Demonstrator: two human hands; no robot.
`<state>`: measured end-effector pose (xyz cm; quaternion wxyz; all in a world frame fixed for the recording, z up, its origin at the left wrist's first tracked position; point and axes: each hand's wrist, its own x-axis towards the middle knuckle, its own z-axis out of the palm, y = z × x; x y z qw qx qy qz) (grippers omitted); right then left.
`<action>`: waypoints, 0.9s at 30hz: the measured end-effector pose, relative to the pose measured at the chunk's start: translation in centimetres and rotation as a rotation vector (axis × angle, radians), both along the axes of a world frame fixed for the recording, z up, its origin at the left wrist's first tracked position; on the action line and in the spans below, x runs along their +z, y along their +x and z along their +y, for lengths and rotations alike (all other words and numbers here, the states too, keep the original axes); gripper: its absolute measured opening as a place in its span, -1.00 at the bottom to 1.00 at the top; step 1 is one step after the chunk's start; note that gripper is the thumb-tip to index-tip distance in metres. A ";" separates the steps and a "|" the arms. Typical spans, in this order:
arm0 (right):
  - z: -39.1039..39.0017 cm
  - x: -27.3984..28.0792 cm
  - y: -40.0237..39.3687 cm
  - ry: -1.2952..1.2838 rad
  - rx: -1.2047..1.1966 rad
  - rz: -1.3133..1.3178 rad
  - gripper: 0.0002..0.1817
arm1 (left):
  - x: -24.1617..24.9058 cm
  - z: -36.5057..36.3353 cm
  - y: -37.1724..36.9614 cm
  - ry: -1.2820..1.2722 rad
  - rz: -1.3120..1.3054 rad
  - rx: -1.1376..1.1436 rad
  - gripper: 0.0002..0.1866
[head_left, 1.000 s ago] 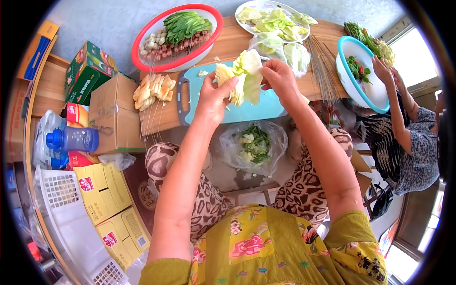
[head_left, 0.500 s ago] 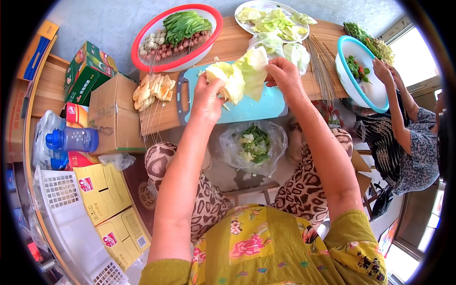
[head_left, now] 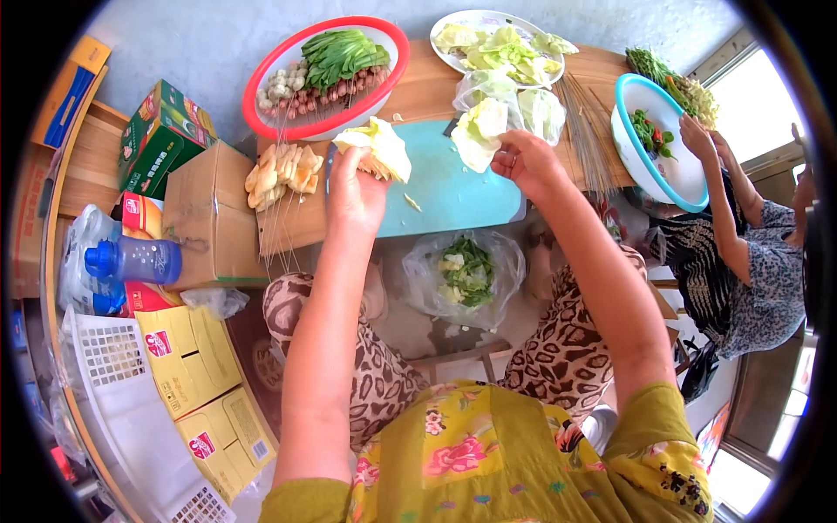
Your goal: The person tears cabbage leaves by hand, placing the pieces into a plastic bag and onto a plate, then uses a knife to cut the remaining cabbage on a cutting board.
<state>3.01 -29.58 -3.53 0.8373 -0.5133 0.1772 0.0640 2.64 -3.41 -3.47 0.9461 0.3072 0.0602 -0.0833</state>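
My left hand point(head_left: 357, 192) is closed around a pale cabbage chunk point(head_left: 380, 150), held above the left end of a blue cutting board point(head_left: 436, 196). A separate yellow-green cabbage leaf point(head_left: 478, 135) is pinched in my right hand point(head_left: 529, 163), over the board's right side. Clear space shows between the chunk and the leaf. A small scrap lies on the board. Behind the leaf are clear plastic bags point(head_left: 542, 113) with pale contents. More leaves point(head_left: 506, 50) lie on a white plate point(head_left: 443, 57) at the back.
A red-rimmed basin point(head_left: 253, 98) holds greens and skewered pieces. Skewered tan slices point(head_left: 283, 174) lie left; bare skewers point(head_left: 586, 131) lie right. A bag of trimmings point(head_left: 466, 270) sits below the board. At right, another person's hands point(head_left: 702, 139) are by a blue-rimmed basin point(head_left: 621, 131). Cardboard box point(head_left: 214, 213) left.
My hands have moved apart: the left, with the cabbage chunk, shifted left, and the right holds the leaf away from it. The leaf and chunk were touching or overlapping before.
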 end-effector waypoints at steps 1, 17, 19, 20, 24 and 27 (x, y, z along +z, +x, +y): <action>-0.7 -0.3 0.7 0.077 0.034 0.016 -0.90 | 0.1 0.0 0.0 0.017 0.002 0.021 -0.52; 6.5 2.5 -3.0 -0.718 0.419 -0.519 -0.59 | 1.1 -1.6 -0.4 0.107 -0.007 -0.011 -0.58; 7.2 2.7 -3.5 -0.745 0.384 -0.518 -0.57 | 1.3 -1.9 -0.7 0.169 0.005 -0.026 -0.57; 7.3 2.6 -3.5 -0.742 0.387 -0.517 -0.57 | 1.2 -2.0 -0.8 0.172 0.008 -0.023 -0.57; 7.1 2.0 -3.3 -0.736 0.386 -0.482 -0.58 | 1.0 -2.4 -1.0 0.198 0.004 -0.047 -0.56; 6.6 1.1 -2.9 -0.674 0.382 -0.456 -0.62 | 1.0 -2.6 -0.9 0.213 0.002 -0.053 -0.56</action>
